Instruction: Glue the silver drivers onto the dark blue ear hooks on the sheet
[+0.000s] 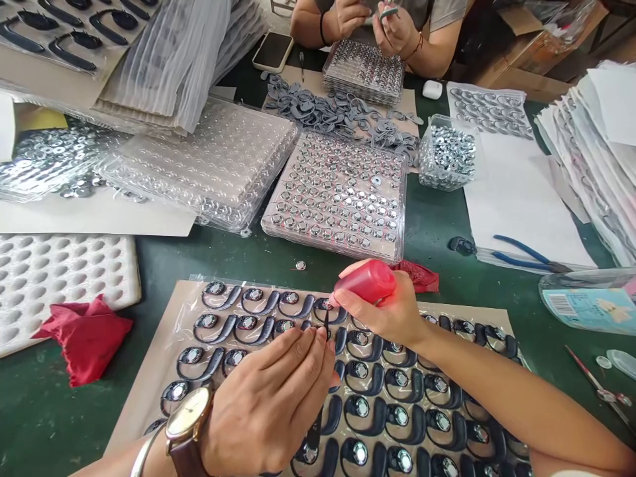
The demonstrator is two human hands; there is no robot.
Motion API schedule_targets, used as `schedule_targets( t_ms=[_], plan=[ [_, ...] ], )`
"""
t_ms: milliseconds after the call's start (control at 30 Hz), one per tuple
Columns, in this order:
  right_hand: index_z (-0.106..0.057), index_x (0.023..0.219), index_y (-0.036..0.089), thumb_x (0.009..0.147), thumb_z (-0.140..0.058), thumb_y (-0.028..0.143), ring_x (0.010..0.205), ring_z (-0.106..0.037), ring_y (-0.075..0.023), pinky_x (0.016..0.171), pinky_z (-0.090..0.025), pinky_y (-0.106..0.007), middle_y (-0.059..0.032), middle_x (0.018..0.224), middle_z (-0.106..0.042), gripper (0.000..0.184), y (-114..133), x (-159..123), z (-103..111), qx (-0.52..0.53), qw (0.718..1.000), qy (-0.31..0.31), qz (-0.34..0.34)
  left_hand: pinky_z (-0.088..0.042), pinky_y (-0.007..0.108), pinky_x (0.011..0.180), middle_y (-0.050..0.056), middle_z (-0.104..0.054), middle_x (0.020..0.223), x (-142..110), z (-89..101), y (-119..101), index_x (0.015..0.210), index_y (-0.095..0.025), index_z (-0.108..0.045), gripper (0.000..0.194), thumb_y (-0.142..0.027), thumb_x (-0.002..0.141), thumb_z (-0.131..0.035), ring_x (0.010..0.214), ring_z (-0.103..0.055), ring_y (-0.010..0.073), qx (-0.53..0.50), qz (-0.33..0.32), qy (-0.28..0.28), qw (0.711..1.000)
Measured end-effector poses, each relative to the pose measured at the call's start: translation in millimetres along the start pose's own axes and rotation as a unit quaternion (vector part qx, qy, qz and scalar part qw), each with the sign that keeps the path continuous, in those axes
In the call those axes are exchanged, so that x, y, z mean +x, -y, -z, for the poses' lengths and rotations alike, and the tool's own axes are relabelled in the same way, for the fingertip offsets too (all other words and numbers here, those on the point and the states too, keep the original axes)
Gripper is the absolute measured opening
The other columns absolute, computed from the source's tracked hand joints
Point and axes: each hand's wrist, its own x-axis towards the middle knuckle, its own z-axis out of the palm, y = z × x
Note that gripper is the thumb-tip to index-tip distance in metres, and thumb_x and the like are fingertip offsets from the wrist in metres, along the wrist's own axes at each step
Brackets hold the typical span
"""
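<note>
My right hand (397, 311) is wrapped round a small red squeeze bottle (368, 283), tilted with its nozzle low to the left, over one of the black hook-shaped parts (330, 310). Just left of it, my left hand (278, 391) is closed on black tweezers (326, 319), whose tip points at the same part; their other end shows below the palm. Beneath both hands lies a brown board (149, 371) with clear film, carrying rows of these black hooks with shiny round metal inserts. My left hand and forearm hide part of the rows.
Ahead stands a clear tray (332, 192) of round metal pieces, with one loose piece (301, 265) before it. A tub of metal parts (450, 156), blue pliers (527, 255), red cloth (84, 338) and white foam tray (64, 278) lie around. Another person's hands (392, 30) work opposite.
</note>
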Motion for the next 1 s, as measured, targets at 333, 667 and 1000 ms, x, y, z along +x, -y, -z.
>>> schedule_targets(
  t_ms=[333, 667, 1000],
  plan=[
    [-0.069, 0.078, 0.017, 0.084, -0.074, 0.037, 0.063, -0.07, -0.0165, 0.065, -0.056, -0.029, -0.0022, 0.068, -0.073, 0.021, 0.4, 3.3, -0.5, -0.016, 0.999, -0.033, 0.024, -0.042, 0.044, 0.11, 0.017, -0.069, 0.123, -3.3, -1.4, -2.0, 0.119, -0.001, -0.065, 0.031, -0.013, 0.099, -0.045, 0.119, -0.062, 0.0295, -0.018, 0.02, 0.008, 1.0],
    [-0.07, 0.077, 0.019, 0.085, -0.073, 0.039, 0.063, -0.068, -0.0158, 0.066, -0.056, -0.03, -0.0009, 0.068, -0.072, 0.021, -2.7, 3.8, 0.7, -0.019, 0.999, -0.034, 0.016, -0.046, 0.044, 0.105, 0.018, -0.068, 0.125, -2.2, 2.1, -0.1, 0.121, 0.0, -0.064, 0.03, -0.013, 0.098, -0.05, 0.119, -0.063, 0.0304, -0.023, 0.014, 0.017, 0.999],
    [-0.071, 0.069, 0.019, 0.089, -0.066, 0.045, 0.061, -0.066, -0.0151, 0.066, -0.054, -0.03, -0.0016, 0.065, -0.071, 0.033, 3.2, 5.1, 7.4, -0.118, 0.992, -0.046, 0.02, -0.05, 0.038, 0.101, 0.012, -0.073, 0.114, 8.6, 9.7, 9.2, 0.114, -0.003, -0.067, 0.025, -0.012, 0.099, -0.05, 0.108, -0.068, 0.023, -0.083, 0.048, 0.027, 0.995]
  ],
)
